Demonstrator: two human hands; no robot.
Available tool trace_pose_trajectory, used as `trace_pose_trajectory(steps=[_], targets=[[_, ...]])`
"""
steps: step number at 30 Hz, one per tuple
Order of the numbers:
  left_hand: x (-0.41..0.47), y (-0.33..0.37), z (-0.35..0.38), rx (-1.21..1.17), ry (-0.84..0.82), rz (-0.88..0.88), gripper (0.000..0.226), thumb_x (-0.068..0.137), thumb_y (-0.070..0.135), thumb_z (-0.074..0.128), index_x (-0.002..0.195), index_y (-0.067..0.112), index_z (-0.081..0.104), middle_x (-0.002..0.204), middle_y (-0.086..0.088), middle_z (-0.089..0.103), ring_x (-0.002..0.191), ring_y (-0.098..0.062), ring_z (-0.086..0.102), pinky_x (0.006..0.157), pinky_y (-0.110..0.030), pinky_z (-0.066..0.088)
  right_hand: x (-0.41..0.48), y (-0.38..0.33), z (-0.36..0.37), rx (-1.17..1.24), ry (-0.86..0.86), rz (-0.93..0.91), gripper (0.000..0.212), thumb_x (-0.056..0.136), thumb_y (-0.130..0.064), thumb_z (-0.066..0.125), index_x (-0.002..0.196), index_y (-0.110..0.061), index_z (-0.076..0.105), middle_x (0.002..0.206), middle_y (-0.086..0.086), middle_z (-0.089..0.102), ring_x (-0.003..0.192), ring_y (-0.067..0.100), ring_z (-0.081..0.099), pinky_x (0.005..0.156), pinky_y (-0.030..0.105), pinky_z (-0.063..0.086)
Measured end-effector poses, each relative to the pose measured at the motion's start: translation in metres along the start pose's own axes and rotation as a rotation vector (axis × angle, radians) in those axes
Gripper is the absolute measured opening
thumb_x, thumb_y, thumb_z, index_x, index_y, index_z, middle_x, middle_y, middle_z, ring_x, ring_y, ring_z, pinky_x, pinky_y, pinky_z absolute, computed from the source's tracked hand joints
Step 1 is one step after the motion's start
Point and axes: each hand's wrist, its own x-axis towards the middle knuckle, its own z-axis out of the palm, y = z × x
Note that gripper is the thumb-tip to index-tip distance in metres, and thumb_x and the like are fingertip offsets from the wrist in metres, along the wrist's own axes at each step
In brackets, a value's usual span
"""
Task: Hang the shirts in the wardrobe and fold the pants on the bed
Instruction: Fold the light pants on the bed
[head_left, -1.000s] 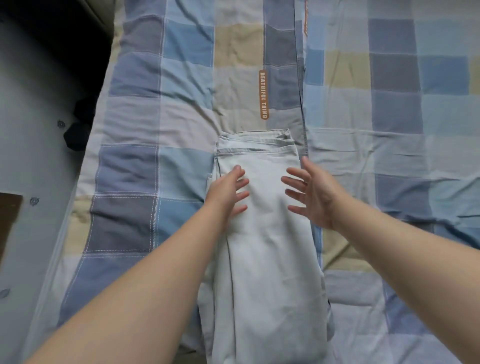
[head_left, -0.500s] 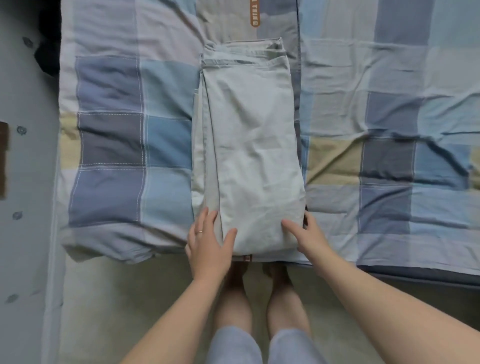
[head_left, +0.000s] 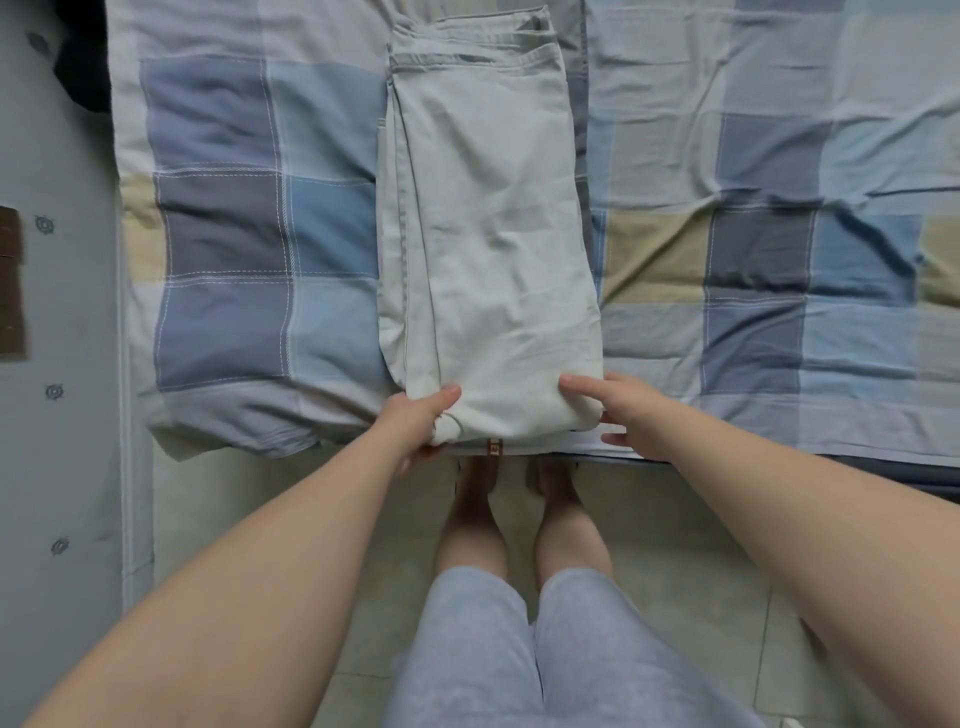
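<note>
A pair of pale grey pants (head_left: 493, 234), folded lengthwise, lies on the checked blue bed cover (head_left: 234, 234) with its waistband at the far end. My left hand (head_left: 415, 421) grips the near left corner of the fold, thumb on top and fingers underneath. My right hand (head_left: 618, 410) holds the near right corner the same way, thumb laid on the cloth and fingers tucked beneath. No shirts or wardrobe are in view.
The bed's near edge (head_left: 727, 457) runs just behind my hands. My bare feet (head_left: 514, 499) stand on the tiled floor right against it. A pale grey wall or panel (head_left: 57, 415) runs along the left.
My hands went from the middle of the pants to their near end and now grip both corners. The view has tilted down toward the bed edge.
</note>
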Motion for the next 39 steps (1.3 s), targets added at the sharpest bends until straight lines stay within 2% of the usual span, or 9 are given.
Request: trace_pose_trajectory(steps=[3,6,8,15,21,26,32,36,39], targets=[[-0.016,0.010,0.001,-0.107,-0.104,-0.150,0.037,0.086,0.029,0.080,0.110,0.005,0.064,0.107,-0.015,0.068,0.077,-0.025,0.067,0.053,-0.030,0.057,-0.012,0.000,0.004,0.212,-0.080,0.038,0.062,0.082,-0.044,0.079,0.134,-0.019,0.057,0.124,0.000,0.068,0.112,0.023,0.065,0.089,0.040,0.054],[-0.038,0.014,0.002,-0.120,-0.229,-0.331,0.028,0.090,0.030,0.075,0.097,0.008,0.061,0.066,-0.009,0.064,0.046,-0.015,0.058,0.049,-0.029,0.057,-0.028,0.005,0.011,0.325,-0.050,0.061,0.056,0.083,-0.041,0.079,0.130,-0.020,0.059,0.123,0.002,0.068,0.110,0.025,0.066,0.070,0.034,0.059],[-0.050,0.009,0.002,-0.085,-0.281,-0.404,0.027,0.093,0.033,0.072,0.090,0.009,0.060,0.054,-0.006,0.058,0.039,-0.011,0.052,0.049,-0.028,0.057,-0.036,0.011,0.014,0.369,-0.001,0.068,0.053,0.083,-0.037,0.080,0.128,-0.018,0.059,0.121,0.003,0.067,0.109,0.025,0.065,0.070,0.036,0.060],[-0.099,-0.034,-0.010,-0.009,-0.258,-0.506,0.025,0.093,0.036,0.071,0.084,0.014,0.060,0.054,-0.001,0.054,0.046,-0.009,0.046,0.050,-0.025,0.055,-0.079,0.046,0.022,0.341,0.057,0.113,0.044,0.083,-0.021,0.081,0.121,-0.012,0.062,0.115,0.009,0.071,0.102,0.027,0.067,0.074,0.036,0.059],[-0.147,-0.067,-0.032,0.119,-0.181,-0.602,0.026,0.085,0.038,0.080,0.088,0.018,0.063,0.058,0.003,0.062,0.052,-0.010,0.053,0.053,-0.024,0.053,-0.136,0.082,0.030,0.330,0.017,0.212,0.025,0.084,-0.016,0.080,0.103,-0.009,0.065,0.097,0.007,0.072,0.082,0.022,0.066,0.046,0.023,0.052],[-0.167,-0.044,-0.028,0.233,0.040,-0.389,0.024,0.085,0.029,0.077,0.096,0.013,0.063,0.072,-0.006,0.062,0.058,-0.018,0.052,0.053,-0.025,0.048,-0.159,0.061,0.027,0.364,0.020,0.209,0.026,0.086,-0.019,0.077,0.107,-0.012,0.064,0.099,0.006,0.071,0.084,0.020,0.065,0.052,0.026,0.052],[-0.151,0.033,-0.024,-0.261,0.204,-0.020,0.042,0.087,0.016,0.065,0.129,0.009,0.060,0.108,-0.014,0.070,0.074,-0.025,0.063,0.053,-0.026,0.051,-0.146,-0.037,0.020,0.495,-0.009,0.054,0.008,0.093,-0.021,0.069,0.098,-0.017,0.065,0.067,0.000,0.069,0.056,0.011,0.063,0.045,0.020,0.049],[-0.133,0.099,-0.019,-0.442,0.184,0.097,0.014,0.088,0.016,0.059,0.101,0.016,0.065,0.073,-0.004,0.058,0.051,-0.014,0.051,0.052,-0.023,0.045,-0.122,-0.108,0.016,0.486,-0.018,0.002,0.008,0.094,-0.023,0.065,0.091,-0.017,0.062,0.062,0.001,0.063,0.053,0.011,0.059,0.050,0.020,0.050],[-0.105,0.144,-0.016,-0.485,0.206,0.148,0.008,0.087,0.024,0.062,0.094,0.019,0.065,0.078,-0.002,0.064,0.063,-0.017,0.058,0.060,-0.026,0.047,-0.096,-0.161,0.018,0.494,-0.012,-0.033,0.014,0.095,-0.022,0.062,0.081,-0.018,0.061,0.063,0.000,0.060,0.059,0.010,0.055,0.053,0.021,0.049]])
